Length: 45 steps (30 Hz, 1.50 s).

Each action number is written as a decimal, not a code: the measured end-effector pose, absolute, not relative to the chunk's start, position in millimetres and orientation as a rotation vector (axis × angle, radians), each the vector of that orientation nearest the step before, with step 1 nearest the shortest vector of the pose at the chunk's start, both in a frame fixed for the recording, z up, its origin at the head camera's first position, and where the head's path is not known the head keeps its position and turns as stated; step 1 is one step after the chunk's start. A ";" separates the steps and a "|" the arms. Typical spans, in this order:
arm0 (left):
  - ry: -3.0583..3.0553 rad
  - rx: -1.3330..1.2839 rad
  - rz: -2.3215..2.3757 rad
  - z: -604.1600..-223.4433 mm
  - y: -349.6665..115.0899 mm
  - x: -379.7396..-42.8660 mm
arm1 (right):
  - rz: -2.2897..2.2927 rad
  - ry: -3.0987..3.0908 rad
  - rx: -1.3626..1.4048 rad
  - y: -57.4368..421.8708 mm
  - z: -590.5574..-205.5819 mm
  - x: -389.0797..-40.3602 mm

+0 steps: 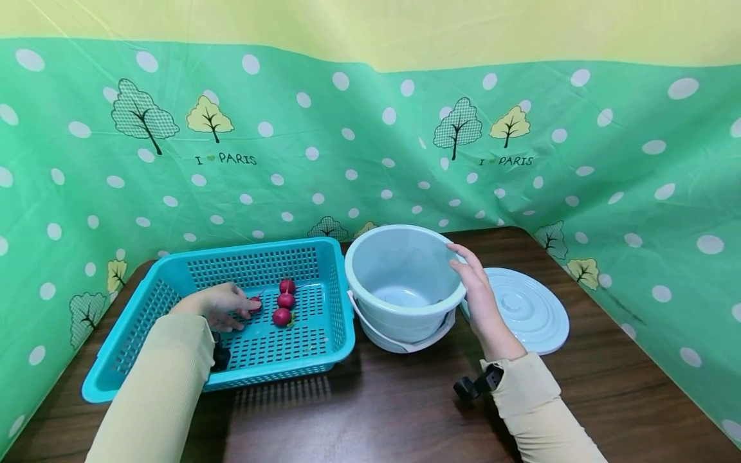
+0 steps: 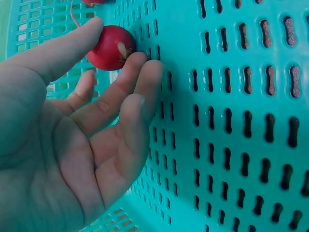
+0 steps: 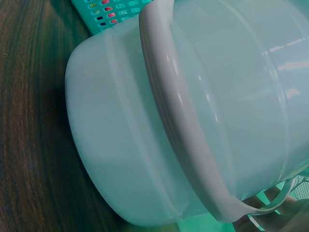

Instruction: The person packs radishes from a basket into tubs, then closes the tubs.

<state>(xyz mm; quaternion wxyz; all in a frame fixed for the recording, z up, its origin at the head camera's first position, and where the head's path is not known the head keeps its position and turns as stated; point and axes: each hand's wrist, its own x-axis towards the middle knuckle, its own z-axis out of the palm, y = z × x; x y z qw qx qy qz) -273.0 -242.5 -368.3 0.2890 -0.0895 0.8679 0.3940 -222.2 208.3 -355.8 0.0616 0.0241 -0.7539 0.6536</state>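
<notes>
Inside the blue basket (image 1: 341,308), my left hand (image 1: 222,303) pinches a red radish (image 2: 112,47) between thumb and fingertips, low over the slotted floor. Three more radishes (image 1: 286,300) lie in a row just right of that hand. A pale blue bucket (image 1: 405,321) stands upright beside the basket, its grey handle (image 3: 178,111) hanging down along the front. My right hand (image 1: 479,292) holds the bucket's right rim, fingertips over the edge. The right wrist view shows mostly the bucket's side, with part of the hand dark at the lower corner.
A round pale blue lid (image 1: 529,312) lies on the dark wooden table (image 1: 393,411), to the right of the bucket and partly behind my right hand. A green dotted curtain (image 1: 359,148) hangs behind and at both sides of the table.
</notes>
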 end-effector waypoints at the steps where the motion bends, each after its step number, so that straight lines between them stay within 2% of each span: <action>1: 2.312 -0.246 1.068 -368.2 -242.4 -272.8 | 1.976 -2.280 0.073 208.3 -355.7 -222.2; 33: 2.356 -0.004 1.099 -353.4 -225.5 -273.0 | 1.982 -2.278 0.085 208.5 -358.6 -222.2; 45: 2.388 0.262 1.205 -310.6 -196.3 -272.6 | 1.977 -2.267 0.081 208.8 -358.5 -222.2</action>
